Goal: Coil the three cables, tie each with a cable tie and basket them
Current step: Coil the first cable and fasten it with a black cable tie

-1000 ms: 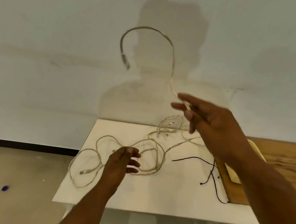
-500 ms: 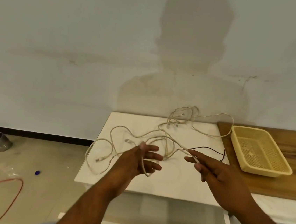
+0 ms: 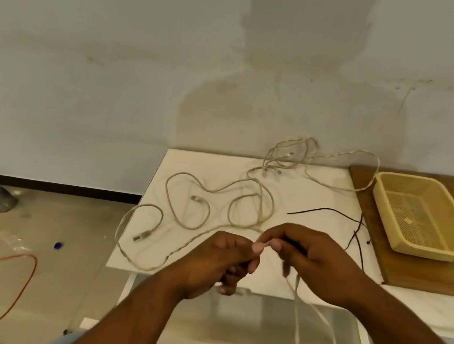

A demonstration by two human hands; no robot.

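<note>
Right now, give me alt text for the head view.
The left hand and right hand pinch a pale cable over the white table's front edge. More cables sprawl uncoiled behind, black ties and a yellow basket to the right.

No readable txt; tag [image 3: 408, 221] in basket [image 3: 383, 208] prob. too blurred.

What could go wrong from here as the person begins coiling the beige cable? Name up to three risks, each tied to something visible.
1. The beige cable, pinched between left hand and right hand, crosses itself in loops on the white table; pulling may tighten a knot.
2. Those loops seem to meet the back tangle, which could be dragged along.
3. Its slack hanging off the table's front edge might snag.
</note>
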